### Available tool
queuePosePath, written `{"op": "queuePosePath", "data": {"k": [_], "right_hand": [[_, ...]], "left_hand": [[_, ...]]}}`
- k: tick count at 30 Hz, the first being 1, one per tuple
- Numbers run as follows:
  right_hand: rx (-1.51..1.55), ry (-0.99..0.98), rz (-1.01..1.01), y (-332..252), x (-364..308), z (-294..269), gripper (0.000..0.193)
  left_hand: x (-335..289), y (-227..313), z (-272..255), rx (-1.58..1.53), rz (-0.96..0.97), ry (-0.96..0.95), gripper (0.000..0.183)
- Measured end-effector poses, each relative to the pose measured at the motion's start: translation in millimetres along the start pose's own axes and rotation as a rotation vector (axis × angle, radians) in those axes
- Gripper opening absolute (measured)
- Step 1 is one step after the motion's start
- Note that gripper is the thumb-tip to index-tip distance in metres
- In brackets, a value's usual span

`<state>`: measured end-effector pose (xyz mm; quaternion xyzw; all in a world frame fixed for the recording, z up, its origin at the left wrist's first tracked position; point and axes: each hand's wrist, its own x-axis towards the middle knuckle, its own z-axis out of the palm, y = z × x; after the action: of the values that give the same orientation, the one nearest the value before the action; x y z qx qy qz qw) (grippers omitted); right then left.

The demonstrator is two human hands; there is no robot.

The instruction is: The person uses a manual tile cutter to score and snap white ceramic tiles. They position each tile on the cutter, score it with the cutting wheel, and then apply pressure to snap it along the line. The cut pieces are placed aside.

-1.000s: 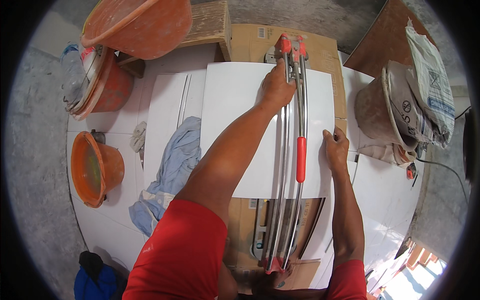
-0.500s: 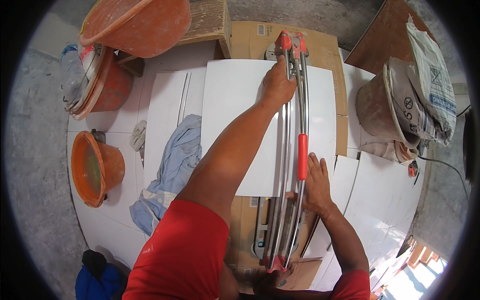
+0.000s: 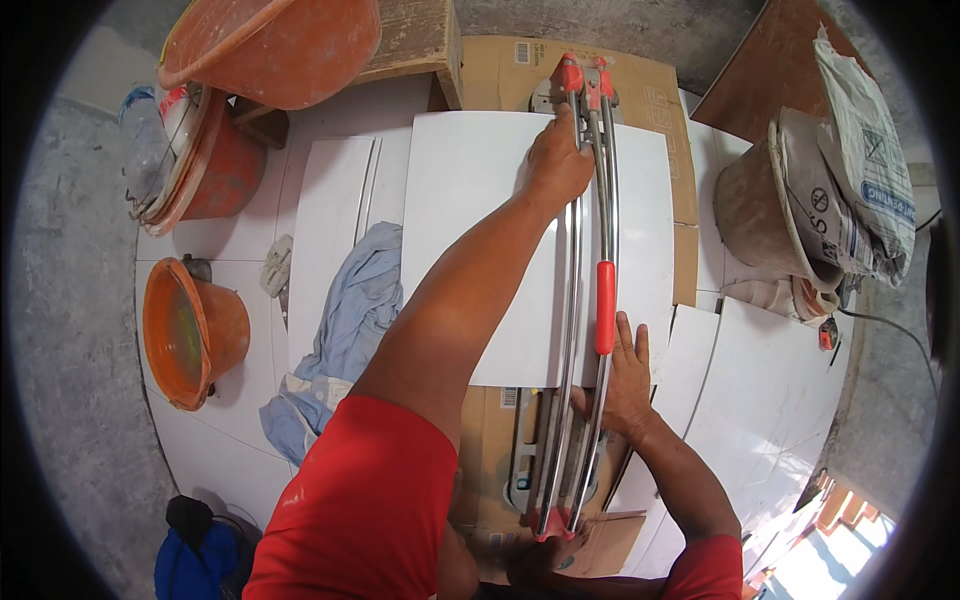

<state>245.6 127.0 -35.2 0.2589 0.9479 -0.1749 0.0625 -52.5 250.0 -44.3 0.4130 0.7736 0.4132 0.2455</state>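
A large white tile (image 3: 480,290) lies under the two metal rails of a manual tile cutter (image 3: 570,300), which runs away from me. The cutter has red end pieces, and its red handle grip (image 3: 605,308) rests low along the rails. At the far end, my left hand (image 3: 558,160) is curled over the left rail near the tile's far edge; some of its fingers are hidden. My right hand (image 3: 626,385) lies at the tile's near right edge, fingers stretched forward beside the red grip. Its thumb reaches in below the rails.
Flattened cardboard (image 3: 480,430) lies beneath the cutter. A blue cloth (image 3: 358,290) and an orange bucket (image 3: 222,335) are to the left. A large orange tub (image 3: 275,55) stands by a wooden bench (image 3: 410,50). On the right are a grey bucket (image 3: 745,205) with sacks and more white tiles (image 3: 760,400).
My right hand has slid slightly toward me along the tile's edge. My left hand stays in place at the far end. The whole view has shifted a little.
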Motion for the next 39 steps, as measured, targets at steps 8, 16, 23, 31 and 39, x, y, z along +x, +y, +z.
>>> {"op": "queuePosePath", "data": {"k": [8,16,23,31,39], "right_hand": [[0.011,-0.014,-0.002,1,0,-2,0.096],[0.187,0.317,-0.051,25,-14,-40,0.045],[1.188,0.142,0.645,-32,43,-91,0.059],[1.165,0.031,0.633,-51,57,-106,0.064],[1.283,0.078,0.623,-55,54,-116,0.063]], "left_hand": [[1,-2,1,0.029,0.010,-0.010,0.077],[1,-1,-2,0.067,0.002,-0.015,0.077],[-4,10,-5,0.086,-0.037,-0.021,0.073],[-3,10,-5,0.086,-0.040,0.001,0.069],[-4,12,-10,0.083,-0.043,-0.037,0.071]]}}
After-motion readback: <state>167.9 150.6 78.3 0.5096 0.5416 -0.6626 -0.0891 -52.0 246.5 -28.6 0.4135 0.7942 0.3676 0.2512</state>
